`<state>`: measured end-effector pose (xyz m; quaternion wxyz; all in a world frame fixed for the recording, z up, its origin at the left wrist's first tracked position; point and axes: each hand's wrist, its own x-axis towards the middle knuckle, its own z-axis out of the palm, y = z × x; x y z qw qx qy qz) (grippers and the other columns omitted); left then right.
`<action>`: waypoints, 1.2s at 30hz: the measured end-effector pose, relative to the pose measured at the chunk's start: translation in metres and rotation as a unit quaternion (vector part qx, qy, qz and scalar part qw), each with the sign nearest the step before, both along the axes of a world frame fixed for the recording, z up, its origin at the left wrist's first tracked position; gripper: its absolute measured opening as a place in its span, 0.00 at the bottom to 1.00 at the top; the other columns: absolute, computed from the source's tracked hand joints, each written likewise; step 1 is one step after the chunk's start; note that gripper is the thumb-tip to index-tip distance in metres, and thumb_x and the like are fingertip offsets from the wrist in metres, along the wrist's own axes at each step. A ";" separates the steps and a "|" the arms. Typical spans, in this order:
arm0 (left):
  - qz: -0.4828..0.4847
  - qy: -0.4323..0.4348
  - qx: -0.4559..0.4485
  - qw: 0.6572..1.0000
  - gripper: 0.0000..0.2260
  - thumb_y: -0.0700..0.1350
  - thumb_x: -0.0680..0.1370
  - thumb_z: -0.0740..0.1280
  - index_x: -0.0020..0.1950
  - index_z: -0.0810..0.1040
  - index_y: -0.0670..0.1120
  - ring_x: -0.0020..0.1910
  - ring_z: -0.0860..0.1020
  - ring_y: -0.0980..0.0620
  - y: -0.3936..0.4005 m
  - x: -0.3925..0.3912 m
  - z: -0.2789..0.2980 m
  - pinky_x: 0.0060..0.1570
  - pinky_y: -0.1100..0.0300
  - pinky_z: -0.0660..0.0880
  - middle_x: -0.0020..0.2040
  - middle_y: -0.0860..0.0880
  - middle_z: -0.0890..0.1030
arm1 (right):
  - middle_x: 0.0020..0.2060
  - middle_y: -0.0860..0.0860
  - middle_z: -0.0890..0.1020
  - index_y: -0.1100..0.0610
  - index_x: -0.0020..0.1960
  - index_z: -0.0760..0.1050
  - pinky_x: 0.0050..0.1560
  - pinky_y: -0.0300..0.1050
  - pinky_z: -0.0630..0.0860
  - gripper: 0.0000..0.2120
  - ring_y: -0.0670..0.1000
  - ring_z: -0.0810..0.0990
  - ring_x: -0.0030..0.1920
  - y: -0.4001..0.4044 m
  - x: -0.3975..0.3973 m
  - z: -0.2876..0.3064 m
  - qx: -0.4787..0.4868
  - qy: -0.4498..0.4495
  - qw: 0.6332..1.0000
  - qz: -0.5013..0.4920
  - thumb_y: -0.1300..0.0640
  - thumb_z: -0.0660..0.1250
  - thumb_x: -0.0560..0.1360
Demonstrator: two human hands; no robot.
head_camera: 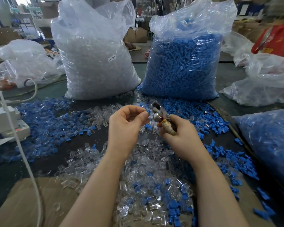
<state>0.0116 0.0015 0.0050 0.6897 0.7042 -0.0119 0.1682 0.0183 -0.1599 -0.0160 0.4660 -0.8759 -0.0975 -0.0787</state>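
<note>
Far left, a white unit [2,118] w/ cable [23,153] sits at the table [56,90] edge, not in play. The bag of clear shells [95,63] stands behind, w/ loose clear & blue pcs spread over the table in front.

The left grip [126,122] hovers over the pile, thumb & forefinger pinching a small blue cap [147,111]. The cap is just beside the head of the metal tool [157,112]; whether they touch can't be told. The right grip [179,130] is wrapped round the tool's taped handle, head pointing up & left. The bag of blue caps [184,66] stands behind, to the right.

The step looks like feeding the cap into the tool head. To do it well, probably:
- Pinch the cap at its outer end so fingertips are clear of the head.
- Line it up square w/ the opening before pushing.
- Hold the tool steady and let the left grip do the moving.
- No squeeze till the cap is seated.

Risks: the cap slips into the pile, or a fingertip gets nipped.
</note>
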 end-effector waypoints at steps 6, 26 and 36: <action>-0.021 -0.024 -0.004 0.999 0.05 0.35 0.75 0.72 0.44 0.82 0.44 0.39 0.83 0.57 0.002 -0.001 -0.001 0.42 0.67 0.78 0.37 0.52 0.84 | 0.38 0.46 0.80 0.52 0.48 0.77 0.44 0.58 0.78 0.05 0.52 0.79 0.40 0.002 -0.002 0.000 -0.013 0.000 1.000 0.019 0.58 0.69 0.73; -0.046 -0.040 -0.017 0.998 0.05 0.34 0.75 0.71 0.44 0.81 0.44 0.38 0.81 0.58 0.004 -0.003 0.004 0.42 0.67 0.77 0.37 0.53 0.84 | 0.31 0.51 0.79 0.55 0.43 0.77 0.35 0.55 0.75 0.08 0.55 0.75 0.34 0.004 -0.003 -0.001 -0.070 -0.041 0.997 -0.010 0.64 0.64 0.68; 0.213 0.050 0.209 0.953 0.03 0.44 0.73 0.75 0.45 0.85 0.52 0.39 0.82 0.57 0.068 0.004 0.003 0.49 0.60 0.77 0.38 0.53 0.85 | 0.29 0.48 0.77 0.52 0.42 0.75 0.31 0.51 0.72 0.08 0.51 0.73 0.30 0.004 -0.004 -0.002 -0.028 -0.048 0.997 -0.054 0.53 0.60 0.65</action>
